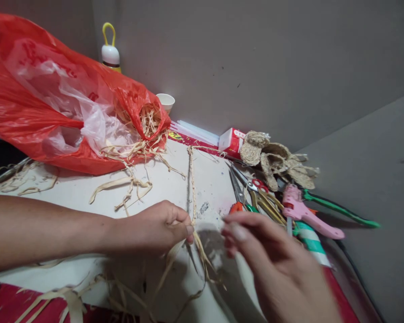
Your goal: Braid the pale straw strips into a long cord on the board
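Observation:
My left hand [161,226] pinches the lower part of a thin braided straw cord [192,184] between thumb and fingers. The cord runs up the white tabletop [208,172], its top bending toward the back edge. Below the pinch, loose straw strands [201,251] fan out downward. To the right of the cord, my right hand [272,255] is raised with curled fingers, its thumb close to the index finger. Motion smears its fingertips, and no strand shows between them.
A red plastic bag [97,163] of straw fills the left back. At right lie scissors [237,181], gold-handled pliers [267,204], a pink glue gun [305,213] and woven straw pieces [272,157]. A paper cup [166,102] and yellow-looped bottle [111,54] stand behind.

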`<state>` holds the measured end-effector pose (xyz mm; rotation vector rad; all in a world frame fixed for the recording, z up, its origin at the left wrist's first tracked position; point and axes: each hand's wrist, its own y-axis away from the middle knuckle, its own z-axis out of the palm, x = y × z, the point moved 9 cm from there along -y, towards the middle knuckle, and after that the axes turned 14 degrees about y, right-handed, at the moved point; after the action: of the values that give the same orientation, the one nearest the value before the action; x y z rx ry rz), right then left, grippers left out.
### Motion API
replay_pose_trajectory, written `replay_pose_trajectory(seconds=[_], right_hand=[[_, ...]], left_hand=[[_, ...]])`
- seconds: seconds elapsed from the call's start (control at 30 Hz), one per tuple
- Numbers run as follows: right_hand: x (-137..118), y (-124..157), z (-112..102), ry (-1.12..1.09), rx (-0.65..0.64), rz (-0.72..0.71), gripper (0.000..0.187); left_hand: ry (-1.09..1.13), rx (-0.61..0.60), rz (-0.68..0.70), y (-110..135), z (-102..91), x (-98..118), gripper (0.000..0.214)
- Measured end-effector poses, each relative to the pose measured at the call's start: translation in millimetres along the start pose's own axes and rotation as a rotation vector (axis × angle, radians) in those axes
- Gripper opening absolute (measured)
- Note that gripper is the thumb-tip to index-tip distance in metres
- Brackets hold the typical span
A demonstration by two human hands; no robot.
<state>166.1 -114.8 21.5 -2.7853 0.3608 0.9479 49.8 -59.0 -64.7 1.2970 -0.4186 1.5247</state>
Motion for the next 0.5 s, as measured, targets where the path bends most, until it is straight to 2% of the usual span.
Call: replay_pose_trajectory(seconds=[0.07,0.13,0.23,0.33,0.5], right_hand=[[13.3,-6.0,42.3,-0.329,-0.248,0.188,0.025],[9.3,-0.6,80.1,-0.582,-0.502,0.253,0.036],[3.7,11.9,103.0,-0.722,-0.73,0.277,0.033],[6.6,14.8,99.6,-0.659,-0.767,0.271,0.026],[-1.7,2.1,80.4,-0.36,-0.669,0.06,0.019]], left_hand=[[0.076,-0.025,0.036,-0.8,2.8,1.1,0.027],[0.147,-0.08,0.062,-0.6,8.1,3.5,0.03],[0.145,-0.106,0.055,-0.1,10.8,4.5,0.029],[0.027,-0.065,0.059,-0.6,6.3,5.8,0.025],[-0.112,-0.056,0.062,0.0,3.4,7.6,0.022]])
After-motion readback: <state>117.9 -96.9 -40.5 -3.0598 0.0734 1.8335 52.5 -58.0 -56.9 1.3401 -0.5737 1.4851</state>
